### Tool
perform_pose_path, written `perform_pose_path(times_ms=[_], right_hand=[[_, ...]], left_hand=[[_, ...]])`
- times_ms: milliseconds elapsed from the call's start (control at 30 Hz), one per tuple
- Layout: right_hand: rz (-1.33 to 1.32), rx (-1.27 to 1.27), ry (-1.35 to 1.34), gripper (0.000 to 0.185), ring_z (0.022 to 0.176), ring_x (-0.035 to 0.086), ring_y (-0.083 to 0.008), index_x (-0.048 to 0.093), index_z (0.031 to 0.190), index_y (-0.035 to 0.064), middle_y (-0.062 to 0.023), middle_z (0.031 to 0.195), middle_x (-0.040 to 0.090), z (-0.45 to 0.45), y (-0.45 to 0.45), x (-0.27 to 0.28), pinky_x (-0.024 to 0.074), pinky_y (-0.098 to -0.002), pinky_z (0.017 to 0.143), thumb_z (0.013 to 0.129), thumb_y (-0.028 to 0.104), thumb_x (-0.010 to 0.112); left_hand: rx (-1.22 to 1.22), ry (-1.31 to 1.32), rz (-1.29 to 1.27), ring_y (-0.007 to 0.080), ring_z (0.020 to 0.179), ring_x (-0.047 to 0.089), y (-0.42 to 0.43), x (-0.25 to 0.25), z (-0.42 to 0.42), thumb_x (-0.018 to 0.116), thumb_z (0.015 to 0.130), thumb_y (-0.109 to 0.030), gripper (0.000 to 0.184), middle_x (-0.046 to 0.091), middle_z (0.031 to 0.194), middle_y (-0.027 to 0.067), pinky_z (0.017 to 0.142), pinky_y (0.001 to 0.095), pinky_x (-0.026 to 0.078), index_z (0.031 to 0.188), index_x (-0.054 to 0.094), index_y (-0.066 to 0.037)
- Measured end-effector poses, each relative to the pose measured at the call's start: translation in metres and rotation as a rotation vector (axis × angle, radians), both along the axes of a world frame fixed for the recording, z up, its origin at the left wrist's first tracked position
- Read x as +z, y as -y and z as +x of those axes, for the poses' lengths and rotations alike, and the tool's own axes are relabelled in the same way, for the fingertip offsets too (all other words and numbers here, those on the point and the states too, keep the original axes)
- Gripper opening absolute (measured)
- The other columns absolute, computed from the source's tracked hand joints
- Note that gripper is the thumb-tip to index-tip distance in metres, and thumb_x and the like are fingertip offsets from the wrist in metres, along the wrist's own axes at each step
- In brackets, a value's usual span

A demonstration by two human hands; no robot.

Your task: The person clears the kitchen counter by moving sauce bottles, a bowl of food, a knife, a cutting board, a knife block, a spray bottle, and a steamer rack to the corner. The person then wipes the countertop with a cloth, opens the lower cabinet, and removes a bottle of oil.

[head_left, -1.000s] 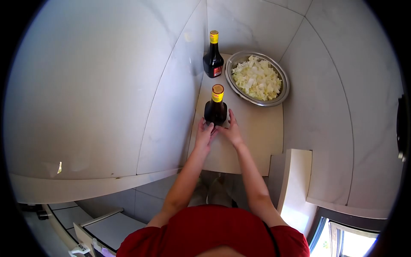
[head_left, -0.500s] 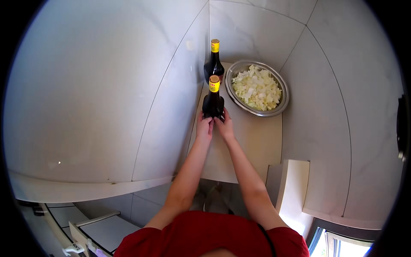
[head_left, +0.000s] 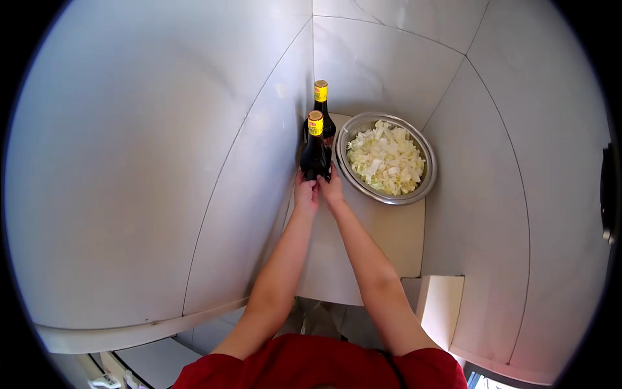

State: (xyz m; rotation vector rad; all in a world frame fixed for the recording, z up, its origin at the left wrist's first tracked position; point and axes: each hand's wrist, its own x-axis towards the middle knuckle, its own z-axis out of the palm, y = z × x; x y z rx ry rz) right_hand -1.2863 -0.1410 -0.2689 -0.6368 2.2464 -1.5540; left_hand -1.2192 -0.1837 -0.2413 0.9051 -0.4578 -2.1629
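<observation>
A dark bottle with a yellow neck label (head_left: 315, 155) stands upright between my hands, near the left wall. My left hand (head_left: 306, 193) is closed round its lower left side, and my right hand (head_left: 331, 188) wraps its lower right side. Right behind it stands a second dark bottle (head_left: 328, 124) with the same yellow neck, partly hidden by the first. To the right of both bottles, close to them, is a metal bowl (head_left: 426, 188) of chopped pale cabbage (head_left: 385, 159).
The light counter (head_left: 389, 236) narrows into a corner between marbled tile walls (head_left: 479, 194). A white ledge (head_left: 442, 305) juts out at the lower right. A drawer or cabinet top (head_left: 155, 360) shows at the lower left. A dark object (head_left: 608, 194) is at the far right edge.
My hands have closed round the front bottle and moved it back and slightly left, nearer to the rear bottle. The view has shifted, so the bowl appears lower.
</observation>
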Motion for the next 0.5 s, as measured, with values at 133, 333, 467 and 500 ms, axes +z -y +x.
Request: perform_pose_path(times_ms=[133,333,467,500], right_hand=[[0.015,0.011,0.081,0.071,0.097,0.057,-0.0313,0.026,0.139,0.0077,-0.0226,0.107,0.058,-0.005,0.006,0.011,0.0442,-0.0363,0.084,0.077,0.011,0.062],[-0.040,0.042,0.102,0.070,0.109,0.052,-0.0383,0.025,0.139,0.0086,-0.0257,0.118,0.052,-0.013,0.016,0.003,0.0402,-0.0395,0.093,0.078,0.010,0.060],[0.017,0.043,0.012,0.070,0.108,0.052,-0.0386,0.025,0.139,0.0071,-0.0258,0.118,0.052,-0.011,0.015,0.016,0.0401,-0.0399,0.092,0.078,0.008,0.059],[0.017,0.046,0.008,0.070,0.108,0.052,-0.0386,0.025,0.139,0.0071,-0.0258,0.118,0.052,-0.011,0.016,0.016,0.0401,-0.0399,0.092,0.078,0.008,0.059]], left_hand=[[-0.018,0.004,0.003,0.0260,0.107,0.050,0.012,-0.007,-0.006,0.037,0.073,0.015,0.068,0.044,0.124,0.0114,0.090,0.0329,0.046,0.135,0.028,-0.011],[-0.012,-0.010,0.011,0.0255,0.111,0.048,0.015,-0.002,-0.012,0.036,0.073,0.015,0.067,0.041,0.129,0.0084,0.091,0.0320,0.045,0.134,0.029,-0.011],[-0.023,-0.021,-0.009,0.0255,0.113,0.047,0.017,-0.001,-0.014,0.036,0.073,0.015,0.069,0.041,0.130,0.0086,0.092,0.0329,0.045,0.136,0.028,-0.012],[-0.021,-0.025,-0.008,0.0255,0.113,0.047,0.016,-0.001,-0.015,0.036,0.073,0.015,0.069,0.041,0.130,0.0086,0.092,0.0329,0.045,0.136,0.028,-0.012]])
